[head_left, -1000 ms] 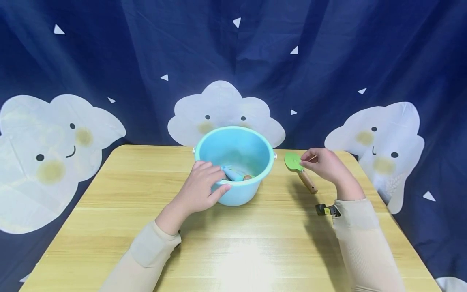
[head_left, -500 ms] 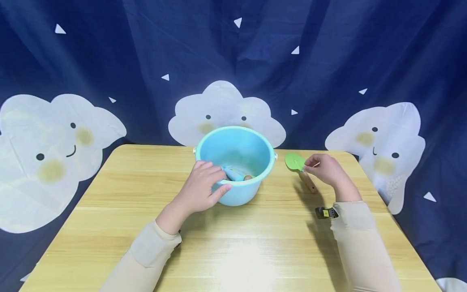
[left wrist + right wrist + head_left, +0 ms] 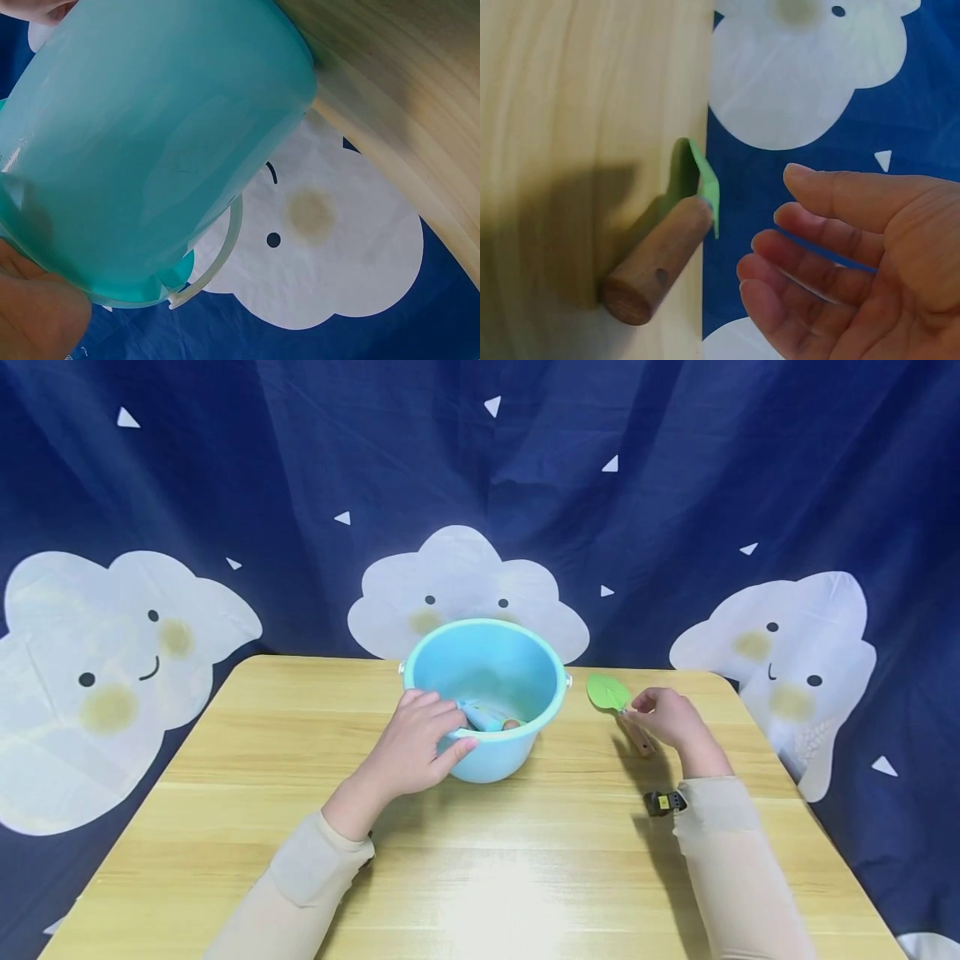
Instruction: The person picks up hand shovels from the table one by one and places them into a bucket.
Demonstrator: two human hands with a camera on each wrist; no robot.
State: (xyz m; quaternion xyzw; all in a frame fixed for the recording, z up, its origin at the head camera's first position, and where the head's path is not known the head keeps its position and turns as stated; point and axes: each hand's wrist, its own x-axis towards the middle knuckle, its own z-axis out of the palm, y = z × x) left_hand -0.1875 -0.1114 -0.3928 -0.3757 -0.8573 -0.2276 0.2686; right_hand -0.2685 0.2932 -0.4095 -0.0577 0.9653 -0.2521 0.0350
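A light-blue bucket (image 3: 491, 762) stands near the far middle of the table. My left hand (image 3: 405, 745) grips its near-left rim, thumb outside and fingers over the edge. Inside lie a light-blue object (image 3: 482, 716) and a brown rounded end (image 3: 512, 724); their kinds are unclear. To the bucket's right, a toy trowel with a green blade (image 3: 606, 692) and wooden handle (image 3: 660, 259) lies on the table. My right hand (image 3: 671, 720) hovers over the handle. Its fingers are loosely bent, holding nothing and apart from the trowel in the right wrist view.
The wooden table (image 3: 285, 735) ends just behind the bucket and trowel. A dark-blue curtain (image 3: 300, 460) with white clouds hangs behind it. A pale bail handle (image 3: 223, 259) hangs from the bucket in the left wrist view.
My right hand has moved slightly down and nearer, from beside the trowel's blade to over its handle. My left hand, the bucket and the trowel have stayed in place.
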